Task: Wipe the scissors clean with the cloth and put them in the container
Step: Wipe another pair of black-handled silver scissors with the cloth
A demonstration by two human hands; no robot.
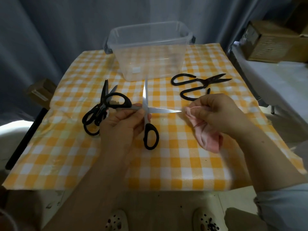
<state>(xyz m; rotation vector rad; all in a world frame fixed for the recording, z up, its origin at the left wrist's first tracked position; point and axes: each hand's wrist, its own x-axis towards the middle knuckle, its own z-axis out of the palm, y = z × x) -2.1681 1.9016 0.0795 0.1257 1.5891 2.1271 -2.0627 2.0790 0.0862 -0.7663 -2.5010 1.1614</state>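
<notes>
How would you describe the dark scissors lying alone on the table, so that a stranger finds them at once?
Start at the clear container at the far edge of the yellow-checked table. Right of its near corner lie the dark scissors, beyond the right hand. They alone have open, hook-shaped handle loops, not closed ones.

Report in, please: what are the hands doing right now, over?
Left hand grips open silver-bladed, black-handled scissors. Right hand grips pink cloth beside a blade tip. Clear plastic container behind holds no scissors. Black scissors pile left, black iron pair right.
</notes>
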